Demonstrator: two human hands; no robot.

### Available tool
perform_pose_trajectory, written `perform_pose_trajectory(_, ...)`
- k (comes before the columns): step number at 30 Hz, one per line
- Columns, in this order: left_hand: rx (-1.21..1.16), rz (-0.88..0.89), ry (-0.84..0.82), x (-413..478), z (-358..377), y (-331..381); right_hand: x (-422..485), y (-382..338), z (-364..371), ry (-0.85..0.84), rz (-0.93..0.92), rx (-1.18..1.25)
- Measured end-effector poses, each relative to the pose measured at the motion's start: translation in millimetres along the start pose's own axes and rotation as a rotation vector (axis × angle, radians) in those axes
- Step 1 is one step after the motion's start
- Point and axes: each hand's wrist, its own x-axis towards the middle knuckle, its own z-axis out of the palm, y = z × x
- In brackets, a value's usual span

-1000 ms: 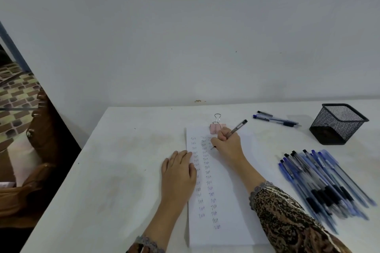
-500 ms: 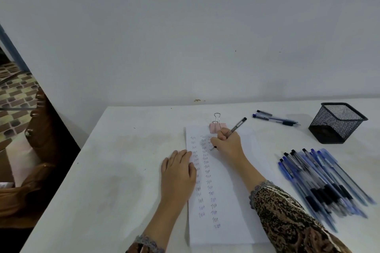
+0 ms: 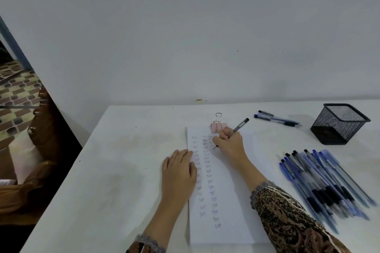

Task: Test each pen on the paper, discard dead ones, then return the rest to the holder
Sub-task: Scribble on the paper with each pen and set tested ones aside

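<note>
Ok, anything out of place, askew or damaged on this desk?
Nothing much. The paper lies straight, left hand flat on its edge, right hand gripping a pen; the mesh holder stands upright. Only faint brownish smudges on the table and a small chipped spot on the wall behind.

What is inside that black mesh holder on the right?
No pens stand in the black mesh holder; through the open top it looks bare. Its dark mesh wall covers the bottom, so anything small lying there cannot be seen.

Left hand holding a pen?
No, the left hand lies flat on the paper's edge; the right hand grips the pen.
</note>
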Motion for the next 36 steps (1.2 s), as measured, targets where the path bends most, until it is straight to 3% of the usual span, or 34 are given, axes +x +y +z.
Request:
perform_pose_trajectory(18,-0.009,-0.017,-0.041,0,-2,0,3,5,-2,0.014,0.005,0.034)
perform_pose_trajectory(29,0.033,-0.035,-0.084,2,-5,3,3,-9,-25,0.051,0.338,0.724)
perform_pose_trajectory(36,0.031,-0.035,-0.072,-1,-6,5,-16,-4,-24,0.013,0.343,1.191)
